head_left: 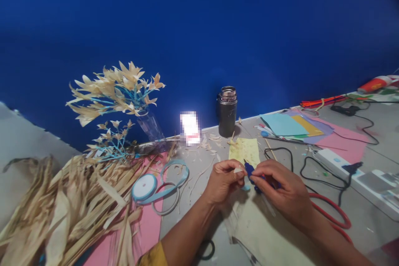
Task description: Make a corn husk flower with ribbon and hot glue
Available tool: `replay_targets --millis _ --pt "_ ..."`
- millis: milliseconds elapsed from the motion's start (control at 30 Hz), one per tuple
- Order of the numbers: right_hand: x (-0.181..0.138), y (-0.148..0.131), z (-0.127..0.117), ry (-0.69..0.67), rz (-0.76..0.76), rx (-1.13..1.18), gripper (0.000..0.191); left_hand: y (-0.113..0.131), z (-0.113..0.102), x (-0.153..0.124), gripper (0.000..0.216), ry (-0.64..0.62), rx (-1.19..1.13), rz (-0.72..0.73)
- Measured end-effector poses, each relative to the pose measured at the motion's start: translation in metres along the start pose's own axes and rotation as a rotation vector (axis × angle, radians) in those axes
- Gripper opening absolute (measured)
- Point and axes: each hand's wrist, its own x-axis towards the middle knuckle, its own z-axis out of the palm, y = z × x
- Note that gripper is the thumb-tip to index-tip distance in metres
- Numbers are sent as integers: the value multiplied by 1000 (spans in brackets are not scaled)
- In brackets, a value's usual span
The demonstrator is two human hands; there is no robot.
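Note:
Near the middle of the table, my left hand (225,179) pinches a small pale piece (238,170), which looks like dried husk. Close beside it, my right hand (282,189) grips a blue glue gun (249,170) with its dark tip pointing up and to the left. Fingers cover much of the glue gun's body. Under and behind both hands lie a yellow paper (254,149) and a pale sheet (264,237). A bit of light blue material (245,188) shows between the hands.
Left are dried corn husks (62,212), blue ribbon (171,191) and husk flowers (124,87) in a clear vase (151,126). A dark flask (227,114) stands uncapped by the blue wall. Right are coloured sheets (283,124), black cables (324,178) and a power strip (333,164).

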Motion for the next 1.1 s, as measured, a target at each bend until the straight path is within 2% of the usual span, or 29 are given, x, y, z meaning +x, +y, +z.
replay_targets --millis 167,300,400,500,633,800,933,1100 --pt "1 -14 -6 -2 -19 31 12 9 -7 -8 30 -146 -95 -28" --pt "2 -24 -6 -34 30 81 12 16 -10 -26 30 -155 -135 -105" --pt "3 -29 0 -51 78 107 10 19 -11 -42 33 -63 -155 -156" --pt "5 -33 6 -72 85 118 10 18 -11 -56 39 82 -132 -156" --pt "0 -34 11 -128 99 122 10 19 -18 -71 43 300 66 -64" --pt "-18 -30 19 -284 175 125 14 30 -32 -93 39 532 312 39" --pt "-27 -34 37 -372 312 138 19 34 -38 -105 40 569 323 71" --pt "-16 -51 61 -359 564 340 29 31 -37 -112 39 507 363 55"
